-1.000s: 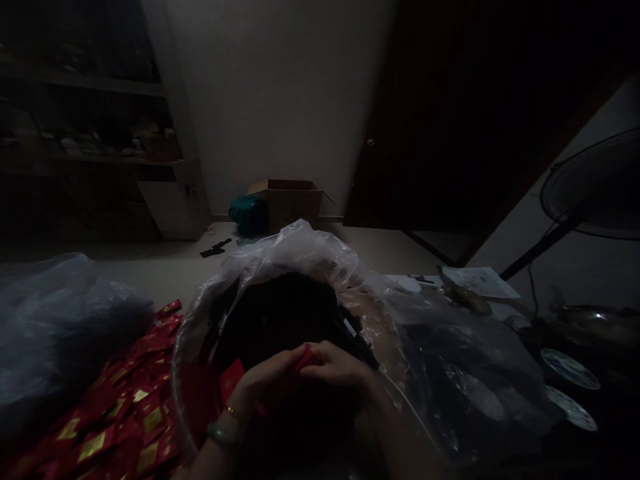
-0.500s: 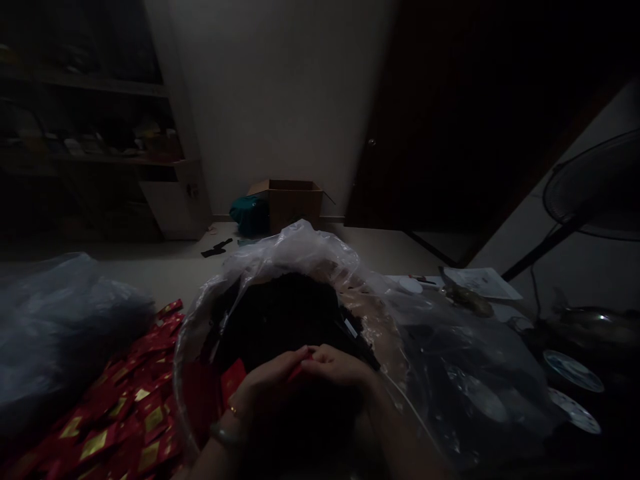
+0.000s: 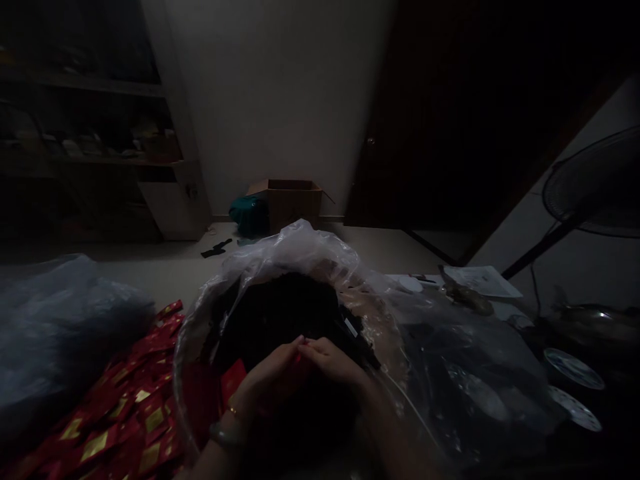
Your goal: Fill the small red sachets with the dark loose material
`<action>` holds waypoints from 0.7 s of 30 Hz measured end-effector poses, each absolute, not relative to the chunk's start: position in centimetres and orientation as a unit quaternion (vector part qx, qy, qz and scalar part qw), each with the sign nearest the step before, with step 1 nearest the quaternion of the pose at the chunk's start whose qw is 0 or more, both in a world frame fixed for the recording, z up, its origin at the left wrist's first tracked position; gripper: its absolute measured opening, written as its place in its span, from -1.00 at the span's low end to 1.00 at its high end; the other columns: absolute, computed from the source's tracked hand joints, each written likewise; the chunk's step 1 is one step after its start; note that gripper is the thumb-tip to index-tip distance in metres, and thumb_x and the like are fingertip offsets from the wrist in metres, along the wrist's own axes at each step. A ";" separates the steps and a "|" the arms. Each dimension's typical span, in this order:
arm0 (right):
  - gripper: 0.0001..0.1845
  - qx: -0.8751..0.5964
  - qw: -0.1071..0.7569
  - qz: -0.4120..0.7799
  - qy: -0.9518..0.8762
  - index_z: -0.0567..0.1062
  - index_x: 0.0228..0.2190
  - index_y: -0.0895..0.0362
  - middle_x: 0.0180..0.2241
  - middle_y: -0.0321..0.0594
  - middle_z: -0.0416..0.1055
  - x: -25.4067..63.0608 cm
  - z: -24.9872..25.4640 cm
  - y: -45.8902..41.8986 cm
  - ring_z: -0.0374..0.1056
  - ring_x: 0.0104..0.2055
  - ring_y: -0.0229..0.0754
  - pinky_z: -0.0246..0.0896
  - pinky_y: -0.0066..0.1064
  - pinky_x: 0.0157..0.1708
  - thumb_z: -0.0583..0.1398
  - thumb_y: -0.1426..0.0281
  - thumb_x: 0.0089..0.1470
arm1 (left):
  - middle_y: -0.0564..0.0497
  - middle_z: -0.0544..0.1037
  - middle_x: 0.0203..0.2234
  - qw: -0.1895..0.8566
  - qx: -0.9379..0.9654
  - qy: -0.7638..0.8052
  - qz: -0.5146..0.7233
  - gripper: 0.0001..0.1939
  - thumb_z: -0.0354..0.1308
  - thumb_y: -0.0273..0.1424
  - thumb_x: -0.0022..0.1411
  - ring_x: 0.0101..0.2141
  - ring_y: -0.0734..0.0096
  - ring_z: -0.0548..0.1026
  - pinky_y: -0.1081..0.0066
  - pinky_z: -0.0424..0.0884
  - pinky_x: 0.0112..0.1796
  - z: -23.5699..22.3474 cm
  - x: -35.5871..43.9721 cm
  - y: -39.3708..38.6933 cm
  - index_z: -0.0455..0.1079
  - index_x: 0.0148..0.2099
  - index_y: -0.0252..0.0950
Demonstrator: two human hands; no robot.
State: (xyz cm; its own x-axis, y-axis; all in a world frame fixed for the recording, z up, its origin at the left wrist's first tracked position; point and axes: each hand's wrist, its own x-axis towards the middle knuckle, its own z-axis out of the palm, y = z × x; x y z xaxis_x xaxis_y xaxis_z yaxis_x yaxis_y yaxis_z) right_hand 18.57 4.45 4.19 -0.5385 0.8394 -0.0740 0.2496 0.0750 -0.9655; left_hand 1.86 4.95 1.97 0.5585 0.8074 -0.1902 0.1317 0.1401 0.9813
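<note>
The room is dim. My left hand (image 3: 267, 380) and my right hand (image 3: 333, 360) meet fingertip to fingertip over a dark heap inside a clear plastic bag (image 3: 300, 267). Both pinch a small red packet (image 3: 299, 360), mostly hidden between the fingers. My left wrist wears a pale bangle (image 3: 223, 435). Another red packet (image 3: 233, 379) stands just left of my left hand inside the bag.
Several red and gold packets (image 3: 125, 413) lie piled at the lower left beside a grey plastic bag (image 3: 60, 320). A cardboard box (image 3: 290, 200) stands on the floor by the far wall. A fan (image 3: 595, 187), papers (image 3: 480, 280) and patterned plates (image 3: 573, 368) are at the right.
My hands have drawn closer together and shifted slightly left and up. Less of the red packet shows between the fingers than a second ago.
</note>
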 end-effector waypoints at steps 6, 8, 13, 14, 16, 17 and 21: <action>-0.32 -0.420 0.248 0.587 -0.646 0.25 -0.67 0.16 -0.67 -0.43 0.04 18.3 4.2 4.2 -0.09 -0.60 -0.39 -0.18 -0.50 -0.61 0.04 -0.24 -0.12 | 0.00 0.58 -0.29 0.657 0.577 0.393 0.285 -0.66 -0.02 -0.24 0.19 -0.10 0.26 0.39 0.28 0.18 0.06 0.7 2.0 5.2 0.52 -0.25 -0.30; -0.31 -0.419 0.250 0.579 -0.653 0.26 -0.66 0.16 -0.67 -0.42 0.06 18.3 4.0 4.4 -0.06 -0.60 -0.38 -0.09 -0.49 -0.58 0.00 -0.25 -0.10 | 0.00 0.59 -0.31 0.645 0.580 0.405 0.290 -0.64 -0.04 -0.21 0.20 -0.11 0.23 0.40 0.25 0.16 0.07 0.7 2.0 5.2 0.53 -0.26 -0.30; -0.30 -0.421 0.287 0.520 -0.686 0.28 -0.71 0.13 -0.70 -0.43 0.15 18.8 4.1 4.9 0.12 -0.56 -0.31 -0.02 -0.19 0.01 -0.07 -0.24 -0.06 | -0.02 0.58 -0.36 0.638 0.573 0.407 0.314 -0.70 0.05 -0.22 0.16 -0.19 0.22 0.43 0.26 0.21 0.05 0.5 1.8 5.0 0.54 -0.31 -0.28; -0.29 -0.426 0.289 0.515 -0.685 0.27 -0.73 0.12 -0.71 -0.44 0.14 19.0 4.2 5.0 0.12 -0.57 -0.30 -0.12 -0.15 0.09 -0.07 -0.24 -0.06 | -0.02 0.57 -0.42 0.660 0.559 0.393 0.312 -0.71 0.05 -0.23 0.16 -0.22 0.23 0.44 0.27 0.26 0.00 0.4 1.7 4.9 0.53 -0.32 -0.29; -0.29 -0.431 0.294 0.517 -0.678 0.25 -0.76 0.12 -0.73 -0.45 0.13 19.4 4.5 5.0 0.11 -0.59 -0.31 -0.24 -0.11 0.15 -0.07 -0.23 -0.06 | 0.01 0.49 -0.56 0.710 0.517 0.376 0.294 -0.67 0.03 -0.20 0.18 -0.35 0.28 0.45 0.29 0.36 -0.16 0.3 1.7 4.6 0.51 -0.33 -0.31; -0.29 -0.432 0.300 0.519 -0.674 0.25 -0.77 0.12 -0.74 -0.45 0.13 19.5 4.7 4.9 0.11 -0.59 -0.31 -0.24 -0.11 0.15 -0.06 -0.23 -0.06 | 0.03 0.45 -0.62 0.732 0.493 0.375 0.284 -0.65 0.02 -0.17 0.19 -0.43 0.31 0.44 0.31 0.38 -0.26 0.4 1.7 4.5 0.50 -0.33 -0.32; -0.31 -0.437 0.335 0.542 -0.635 0.35 -0.73 0.13 -0.71 -0.38 0.23 19.2 5.6 4.2 0.17 -0.57 -0.27 0.11 -0.17 -0.06 -0.02 -0.20 -0.04 | 0.09 0.36 -0.68 0.774 0.418 0.391 0.271 -0.65 0.06 -0.15 0.17 -0.64 0.50 0.29 0.44 0.26 -0.55 1.8 1.8 4.1 0.47 -0.32 -0.34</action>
State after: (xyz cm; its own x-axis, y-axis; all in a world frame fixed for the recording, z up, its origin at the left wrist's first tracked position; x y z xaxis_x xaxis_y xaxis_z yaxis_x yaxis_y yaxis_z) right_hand 19.24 4.23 5.56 -0.3943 0.9177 -0.0480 0.1914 0.0309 -0.9810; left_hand 1.80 4.12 1.81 0.5465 0.7472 -0.3782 -0.0926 0.5028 0.8594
